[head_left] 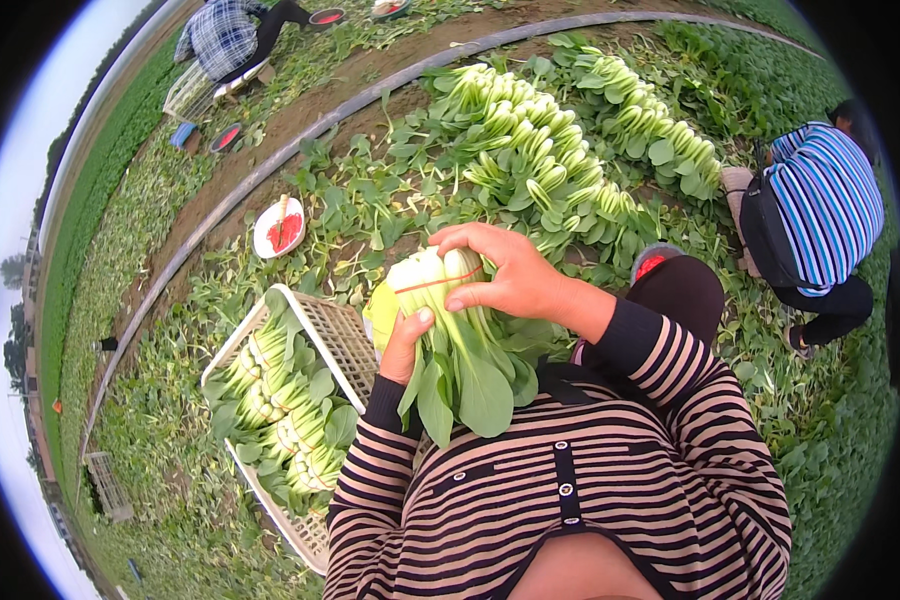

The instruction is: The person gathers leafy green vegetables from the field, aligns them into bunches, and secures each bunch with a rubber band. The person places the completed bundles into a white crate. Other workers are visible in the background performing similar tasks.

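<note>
A bunch of bok choy [475, 375] is held in front of my chest, pale stem ends up and green leaves hanging down. A thin red band [435, 285] goes around its stems. My left hand [405, 345] grips the bunch from the lower left, thumb pressed on the stems. My right hand [515, 270] curves over the stem ends from the right, its thumb near the band. Part of the left fingers is hidden behind the bunch. Something yellow-green [381, 315] shows beside the left hand; I cannot make out what it is.
A pale plastic crate [342, 345] filled with bok choy [280, 400] stands at my left. Ahead lie a white bowl [262, 240] of red bands, rows of cut bok choy [540, 140] and a long grey hose [370, 97]. Co-workers crouch at right [820, 205] and far left [220, 40].
</note>
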The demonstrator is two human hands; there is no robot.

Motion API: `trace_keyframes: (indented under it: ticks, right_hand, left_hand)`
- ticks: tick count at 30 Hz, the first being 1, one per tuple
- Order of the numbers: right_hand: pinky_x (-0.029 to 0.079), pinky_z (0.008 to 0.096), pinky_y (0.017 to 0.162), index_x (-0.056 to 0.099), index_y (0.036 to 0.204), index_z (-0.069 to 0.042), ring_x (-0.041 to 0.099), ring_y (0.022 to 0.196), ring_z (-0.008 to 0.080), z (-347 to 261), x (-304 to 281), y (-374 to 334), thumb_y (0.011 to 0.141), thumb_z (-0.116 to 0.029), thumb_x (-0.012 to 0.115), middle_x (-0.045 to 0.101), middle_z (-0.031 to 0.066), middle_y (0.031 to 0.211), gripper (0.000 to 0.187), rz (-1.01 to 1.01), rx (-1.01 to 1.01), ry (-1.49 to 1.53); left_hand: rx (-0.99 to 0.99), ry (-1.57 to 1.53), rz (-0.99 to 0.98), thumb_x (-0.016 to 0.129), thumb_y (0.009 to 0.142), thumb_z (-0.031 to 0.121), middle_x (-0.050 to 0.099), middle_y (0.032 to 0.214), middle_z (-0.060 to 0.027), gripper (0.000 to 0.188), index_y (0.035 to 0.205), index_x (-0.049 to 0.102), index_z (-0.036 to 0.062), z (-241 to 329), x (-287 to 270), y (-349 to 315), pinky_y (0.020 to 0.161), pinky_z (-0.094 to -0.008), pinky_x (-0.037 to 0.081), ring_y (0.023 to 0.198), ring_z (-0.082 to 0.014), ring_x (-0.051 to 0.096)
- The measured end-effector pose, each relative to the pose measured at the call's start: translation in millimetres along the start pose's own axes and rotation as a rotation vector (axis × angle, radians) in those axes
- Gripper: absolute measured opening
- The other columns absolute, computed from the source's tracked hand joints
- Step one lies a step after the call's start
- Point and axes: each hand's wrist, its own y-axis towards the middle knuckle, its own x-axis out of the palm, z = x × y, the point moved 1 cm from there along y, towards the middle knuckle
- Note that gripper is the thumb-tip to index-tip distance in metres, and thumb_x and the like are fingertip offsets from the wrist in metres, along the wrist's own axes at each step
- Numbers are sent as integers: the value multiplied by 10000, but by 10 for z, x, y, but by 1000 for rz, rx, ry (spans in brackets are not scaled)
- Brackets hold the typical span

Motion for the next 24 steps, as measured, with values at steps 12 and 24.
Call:
trace_keyframes:
  ticks: [12, 24]
  right_hand:
    - [397, 366, 1056, 462, 1366, 2, 550, 1211, 240, -15, 337, 383, 750, -282, 803, 577, 163, 1299, 760, -130, 88, 221]
    - [356, 360, 1092, 282, 1483, 18, 468, 1289, 245, -140, 428, 228, 660, -378, 888, 458, 170, 1409, 1096, -172, 197, 530]
  left_hand:
    - [224, 25, 98, 661, 855, 302, 544, 1307, -114, 693, 1430, 375, 39, 90, -167, -232, 980, -371, 482, 1144, -229, 583]
    - [463, 349, 161, 773, 728, 95, 562, 1277, -68, 723, 1359, 426, 21, 127, 43, -256, 1028, -345, 422, 1165, -167, 550]
